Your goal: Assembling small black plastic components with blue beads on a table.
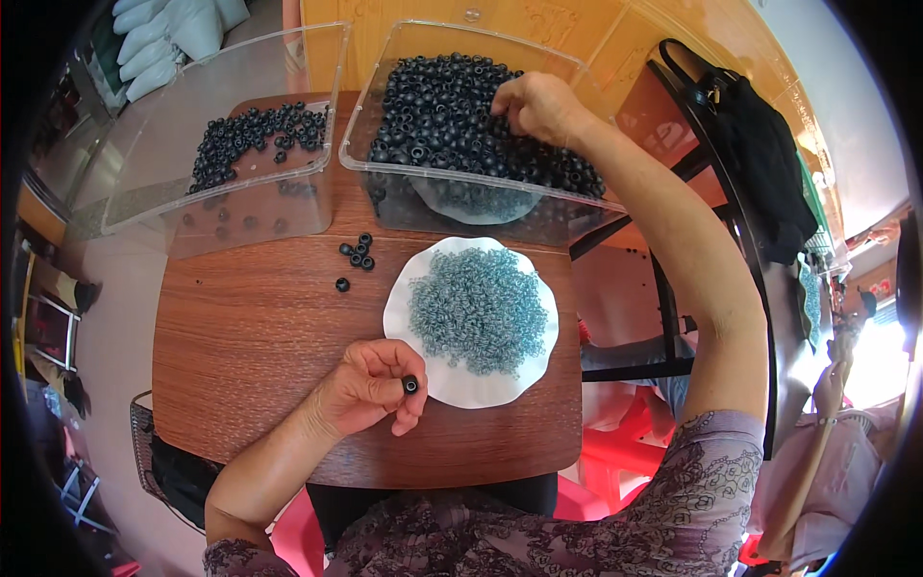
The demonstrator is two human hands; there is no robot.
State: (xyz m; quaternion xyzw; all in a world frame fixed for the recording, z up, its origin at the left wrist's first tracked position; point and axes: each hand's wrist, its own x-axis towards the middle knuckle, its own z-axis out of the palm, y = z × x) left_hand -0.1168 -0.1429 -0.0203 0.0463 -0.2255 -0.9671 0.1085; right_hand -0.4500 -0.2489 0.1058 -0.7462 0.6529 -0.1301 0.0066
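Between thumb and fingers, my left hand (370,389) pinches a small round black bead-like piece (411,385) with a hole in its face, just off the plate's lower left edge. My right hand (543,108) reaches into a clear plastic bin (461,181) heaped with similar black pieces (442,115). Its fingers are curled down at the pile, and whatever they grip is hidden. A white scalloped plate (396,308) lies between my hands, piled with tiny translucent blue-green rings (476,313).
A second clear bin (260,185) at far left holds fewer black pieces. Several loose ones (358,252) lie on the brown wooden table (250,346). A black bag (760,144) hangs at the right above a dark table frame. Another person (832,471) sits at far right.
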